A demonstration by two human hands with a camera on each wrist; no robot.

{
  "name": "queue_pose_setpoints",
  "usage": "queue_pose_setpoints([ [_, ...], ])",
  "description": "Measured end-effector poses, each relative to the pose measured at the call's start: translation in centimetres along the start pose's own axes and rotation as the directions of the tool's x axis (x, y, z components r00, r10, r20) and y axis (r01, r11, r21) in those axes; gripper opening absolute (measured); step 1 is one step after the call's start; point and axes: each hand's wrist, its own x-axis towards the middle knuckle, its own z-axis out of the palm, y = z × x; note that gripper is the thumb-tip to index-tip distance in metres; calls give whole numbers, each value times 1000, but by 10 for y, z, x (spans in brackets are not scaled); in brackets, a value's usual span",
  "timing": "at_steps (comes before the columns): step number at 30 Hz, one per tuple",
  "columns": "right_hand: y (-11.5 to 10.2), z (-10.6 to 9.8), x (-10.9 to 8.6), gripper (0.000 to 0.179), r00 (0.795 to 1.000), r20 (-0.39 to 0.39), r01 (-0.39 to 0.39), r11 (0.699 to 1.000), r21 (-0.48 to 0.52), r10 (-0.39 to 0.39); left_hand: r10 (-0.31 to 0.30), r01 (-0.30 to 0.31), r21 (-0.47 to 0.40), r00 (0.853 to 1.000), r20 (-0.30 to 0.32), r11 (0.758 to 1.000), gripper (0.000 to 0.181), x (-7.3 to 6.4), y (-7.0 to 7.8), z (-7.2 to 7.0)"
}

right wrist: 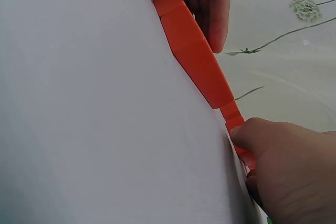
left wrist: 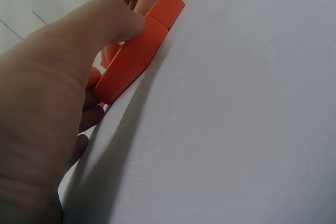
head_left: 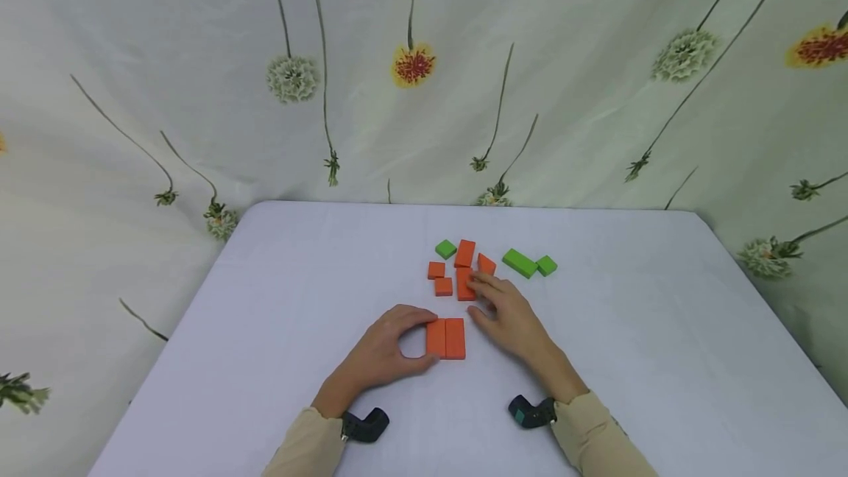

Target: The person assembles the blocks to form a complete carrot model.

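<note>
Two orange rectangular blocks lie side by side near the table's middle. My left hand [head_left: 391,344] holds the left orange block [head_left: 436,338] between the thumb at its near end and the fingers at its far end. The other orange block [head_left: 455,338] lies flush against it. My right hand [head_left: 509,315] reaches over another orange block [head_left: 465,285] farther back. Its fingertips overlap that block's upper right side, while the thumb tip sits just below its near end. In the right wrist view, the right thumb [right wrist: 252,132] covers part of the orange blocks and hides the other fingers.
Behind the right hand lie an orange block [head_left: 466,253], an orange triangular piece [head_left: 486,264] and two small orange blocks, one [head_left: 436,270] farther left. Green pieces include a long block [head_left: 520,263] and small ones [head_left: 546,265]. A flowered cloth [head_left: 583,94] hangs behind the white table [head_left: 662,330].
</note>
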Motion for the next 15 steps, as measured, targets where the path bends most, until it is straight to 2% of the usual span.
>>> queue_pose_setpoints([
  [4, 0, 0, 0, 42, 1000, 13, 0, 1000, -13, 0, -7, 6, 4, 1000, 4, 1000, 56, 0, 0, 0],
  [10, 0, 0, 0, 35, 1000, 12, -9, 1000, 21, 8, 5, -5, 11, 1000, -5, 1000, 56, 0, -1, 1],
  [15, 2, 0, 1, 36, 1000, 11, -24, 999, 29, 24, 16, -16, 12, 1000, -13, 1000, 56, 1, -1, 2],
])
